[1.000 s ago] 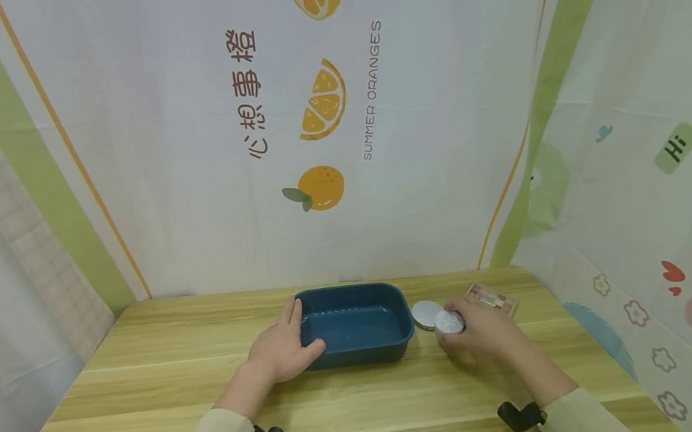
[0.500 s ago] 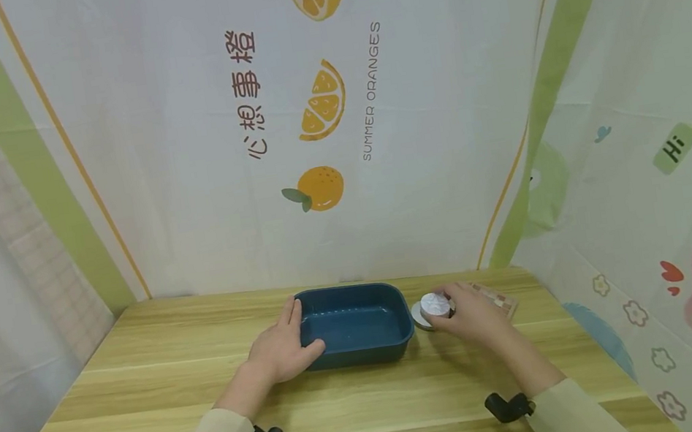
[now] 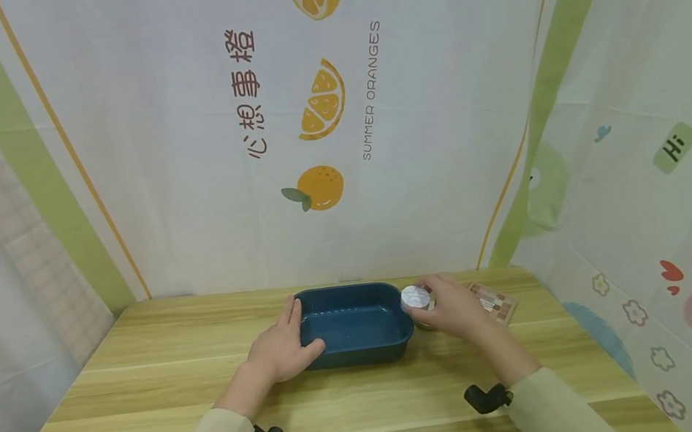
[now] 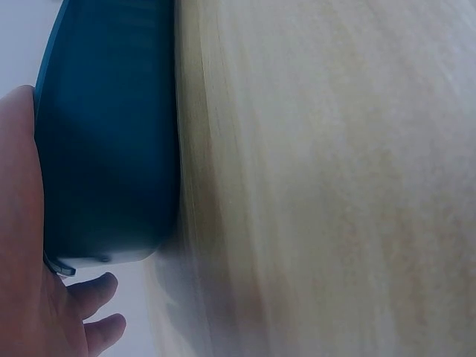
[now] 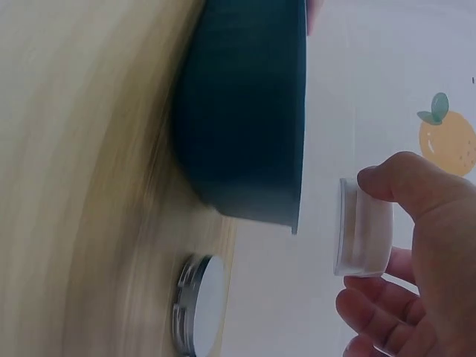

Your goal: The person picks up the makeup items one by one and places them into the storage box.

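Note:
A dark blue rectangular bin [image 3: 359, 356] stands on the table. My left hand [image 3: 283, 346] rests on its left end, fingers straight along the rim and thumb over the near corner. Raised off the table by the bin's right end, a small round clear-walled jar [image 5: 372, 234] with a whitish top is pinched between the thumb and fingers of my right hand [image 3: 454, 305]. Lower down, a flat round case [image 5: 208, 309] with a white top and a dark, shiny side lies on the table next to the bin. My right hand mostly hides this case in the head view.
A flat palette with brown and pink squares [image 3: 494, 302] lies right of my right hand. Behind the wood-grain table [image 3: 374, 418] hangs a white curtain [image 3: 224, 248] with orange prints. Another printed curtain [image 3: 650, 203] borders the right side.
My right hand has lifted the jar and carried it left, over the flat round case to the bin's right rim. More of the palette shows now. The left hand and bin have stayed put.

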`<action>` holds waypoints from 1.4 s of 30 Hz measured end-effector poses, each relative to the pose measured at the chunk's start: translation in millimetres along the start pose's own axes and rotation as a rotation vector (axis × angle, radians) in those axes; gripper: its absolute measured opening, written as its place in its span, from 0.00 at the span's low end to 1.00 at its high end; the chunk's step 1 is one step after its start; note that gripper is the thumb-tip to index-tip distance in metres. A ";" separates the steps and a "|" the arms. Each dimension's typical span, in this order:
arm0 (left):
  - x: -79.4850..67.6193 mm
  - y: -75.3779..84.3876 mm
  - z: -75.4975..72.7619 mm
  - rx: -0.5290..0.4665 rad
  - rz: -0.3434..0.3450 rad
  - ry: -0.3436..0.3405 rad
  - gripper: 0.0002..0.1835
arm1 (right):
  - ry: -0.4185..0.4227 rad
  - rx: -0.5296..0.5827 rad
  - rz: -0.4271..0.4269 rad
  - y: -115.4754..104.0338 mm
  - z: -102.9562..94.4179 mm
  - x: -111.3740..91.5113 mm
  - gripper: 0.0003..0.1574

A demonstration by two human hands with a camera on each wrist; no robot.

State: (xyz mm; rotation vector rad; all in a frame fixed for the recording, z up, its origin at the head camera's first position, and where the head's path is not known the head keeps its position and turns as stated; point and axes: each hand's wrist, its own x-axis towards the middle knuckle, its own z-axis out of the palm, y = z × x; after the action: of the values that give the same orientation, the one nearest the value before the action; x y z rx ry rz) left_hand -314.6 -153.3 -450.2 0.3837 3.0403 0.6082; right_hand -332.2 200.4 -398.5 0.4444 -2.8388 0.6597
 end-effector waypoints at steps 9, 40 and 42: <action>0.0 0.2 -0.8 -0.014 0.000 0.013 0.56 | -0.014 0.002 -0.027 -16.2 9.6 11.7 0.37; -3.7 -0.2 0.5 -0.022 -0.003 0.016 0.55 | -0.061 0.036 -0.027 -49.3 56.6 32.7 0.38; -4.6 0.4 0.0 -0.028 0.002 0.017 0.55 | -0.066 0.030 -0.026 -50.3 58.7 34.4 0.38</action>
State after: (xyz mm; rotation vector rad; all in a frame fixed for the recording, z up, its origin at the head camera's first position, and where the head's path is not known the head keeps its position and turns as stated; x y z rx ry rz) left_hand -310.1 -154.0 -450.2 0.3828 3.0441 0.6559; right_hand -354.7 122.2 -421.6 0.5167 -2.8833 0.6966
